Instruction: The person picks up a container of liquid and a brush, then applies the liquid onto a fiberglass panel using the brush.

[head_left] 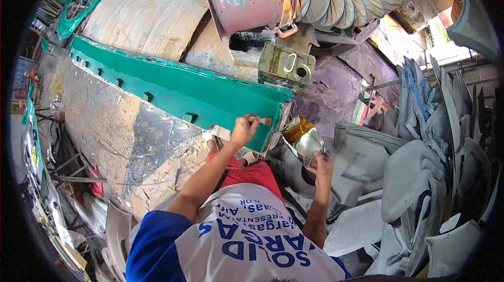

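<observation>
A long, glossy green panel (173, 85) lies in front of me, one end near my hands. My left hand (245, 129) is closed round a small paintbrush (267, 122), its brownish bristles at the panel's near right end. Most of the brush handle is hidden in my fingers. In my right hand (320, 166), the rim of a cut-open metal can (305, 138) is gripped. The can's shiny gold inside shows, tilted beside the panel's end; I cannot make out what is in it.
A square metal canister (286, 66) stands behind the panel. Beyond it is a pink blower (245, 3) with a ribbed duct (357, 1). Grey moulded parts (415, 171) crowd the right side. Cardboard (144, 19) lies behind the panel; a rack (73, 178) stands at left.
</observation>
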The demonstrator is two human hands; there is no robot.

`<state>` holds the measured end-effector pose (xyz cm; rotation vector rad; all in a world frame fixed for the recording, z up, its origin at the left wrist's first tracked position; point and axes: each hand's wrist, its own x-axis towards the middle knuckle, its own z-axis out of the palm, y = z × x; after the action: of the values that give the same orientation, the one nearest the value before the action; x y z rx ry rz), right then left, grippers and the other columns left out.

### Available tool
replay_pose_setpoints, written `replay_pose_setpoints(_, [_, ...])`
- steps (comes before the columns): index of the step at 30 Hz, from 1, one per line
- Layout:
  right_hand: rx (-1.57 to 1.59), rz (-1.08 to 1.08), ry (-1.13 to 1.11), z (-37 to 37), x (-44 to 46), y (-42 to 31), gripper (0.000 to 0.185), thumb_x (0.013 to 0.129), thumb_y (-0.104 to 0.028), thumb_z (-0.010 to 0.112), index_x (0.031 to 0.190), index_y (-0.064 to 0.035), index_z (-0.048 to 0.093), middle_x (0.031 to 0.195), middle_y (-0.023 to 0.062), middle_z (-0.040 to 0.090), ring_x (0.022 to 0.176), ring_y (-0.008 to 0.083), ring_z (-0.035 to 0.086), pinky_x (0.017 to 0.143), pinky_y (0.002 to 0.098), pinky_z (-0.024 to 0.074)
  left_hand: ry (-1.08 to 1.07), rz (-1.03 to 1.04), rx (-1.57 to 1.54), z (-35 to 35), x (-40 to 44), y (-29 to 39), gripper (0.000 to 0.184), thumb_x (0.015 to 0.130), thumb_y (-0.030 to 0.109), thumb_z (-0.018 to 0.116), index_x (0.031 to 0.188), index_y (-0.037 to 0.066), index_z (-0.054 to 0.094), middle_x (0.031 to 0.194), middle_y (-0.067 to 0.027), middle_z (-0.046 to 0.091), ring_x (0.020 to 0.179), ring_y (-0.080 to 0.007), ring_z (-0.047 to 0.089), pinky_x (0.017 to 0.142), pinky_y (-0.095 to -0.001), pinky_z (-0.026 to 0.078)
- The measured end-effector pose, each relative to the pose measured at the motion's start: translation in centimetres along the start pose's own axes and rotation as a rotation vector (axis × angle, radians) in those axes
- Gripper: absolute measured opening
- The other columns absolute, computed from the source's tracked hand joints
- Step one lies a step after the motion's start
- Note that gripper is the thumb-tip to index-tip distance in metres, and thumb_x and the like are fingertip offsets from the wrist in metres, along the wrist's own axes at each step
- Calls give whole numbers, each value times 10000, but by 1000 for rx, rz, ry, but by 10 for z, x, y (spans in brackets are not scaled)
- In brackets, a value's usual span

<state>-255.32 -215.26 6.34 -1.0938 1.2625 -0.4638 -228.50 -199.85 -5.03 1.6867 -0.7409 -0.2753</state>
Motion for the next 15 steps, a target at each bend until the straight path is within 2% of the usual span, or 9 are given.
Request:
replay_pose_setpoints(2, [-2,2,-18,0,0,-4,381,827,-303,725,1063,-55,558,809,20,596,670,107,587,548,277,547,-48,-122,100,9,-1,0,144,886,70,567,872,-55,636,694,-174,663,574,-284,645,537,-417,468])
replay_pose_setpoints(4, [-8,7,-36,-1,2,-7,384,827,-301,725,1069,-55,557,828,23,603,678,109,592,545,276,548,-38,-184,111,-13,6,10,169,890,87,571,837,-61,632,666,-181,652,554,-308,629,522,-410,462])
replay_pose_setpoints(7, [20,1,-21,-2,3,-5,408,828,-298,725,1100,-47,553,860,25,610,698,117,604,542,283,555,15,-321,83,-37,20,43,205,887,117,584,821,-71,634,630,-177,630,497,-219,567,508,-376,450])
replay_pose_setpoints(8, [12,8,-24,-2,4,-5,420,828,-292,724,1117,-40,551,876,30,612,715,120,608,544,288,559,19,-321,87,-27,18,31,205,887,117,584,821,-71,634,630,-177,630,497,-219,567,508,-376,450])
replay_pose_setpoints(10, [1,13,-30,-2,5,-5,433,829,-285,722,1135,-33,549,892,36,614,733,123,611,546,294,562,44,-138,-116,0,12,8,197,880,111,588,831,-73,638,628,-171,628,506,-191,563,512,-366,453])
replay_pose_setpoints(11, [2,18,-29,-1,6,-4,443,830,-278,722,1150,-28,545,899,41,618,746,123,613,544,292,562,20,-125,71,7,10,8,159,868,83,593,830,-63,641,649,-165,640,527,-191,577,515,-353,456])
replay_pose_setpoints(14, [-18,23,-40,1,10,-8,452,832,-265,719,1171,-24,541,910,44,624,763,125,613,543,287,560,99,-127,62,-23,13,-10,124,855,58,602,817,-53,638,649,-160,632,539,-176,577,512,-344,454])
replay_pose_setpoints(15, [-29,28,-36,1,9,-8,452,834,-258,717,1177,-25,539,914,43,627,766,126,613,543,284,560,79,-220,91,-47,18,-12,111,856,54,607,809,-43,634,640,-159,627,537,-162,568,505,-343,448])
